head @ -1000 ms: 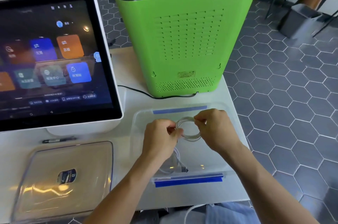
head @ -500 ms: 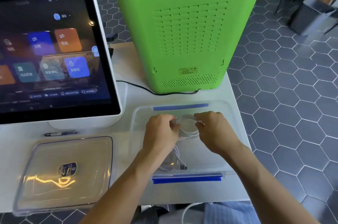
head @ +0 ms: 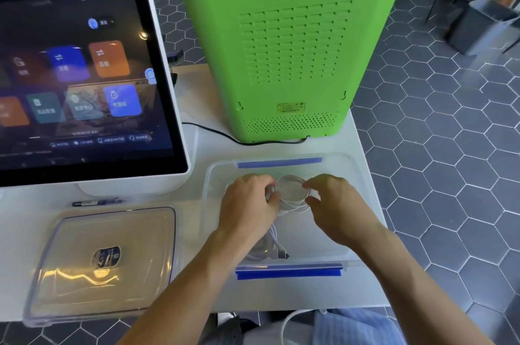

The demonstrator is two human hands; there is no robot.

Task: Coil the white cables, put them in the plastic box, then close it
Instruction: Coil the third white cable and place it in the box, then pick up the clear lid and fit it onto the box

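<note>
The green machine and the screen stand at the back edge of the table, as they did a second ago. The lid lies unmoved at the front left corner. The box, open at the right edge, already has one coiled cable near its front wall. Over its back half the two hands have come lower with the coil, which looks tighter than before. The left hand pinches the left side of the coil; the right hand pinches the right side with thumb and curled fingers, though blur hides the tips. I think the coiling is nearly done and the release into the box comes next
</note>
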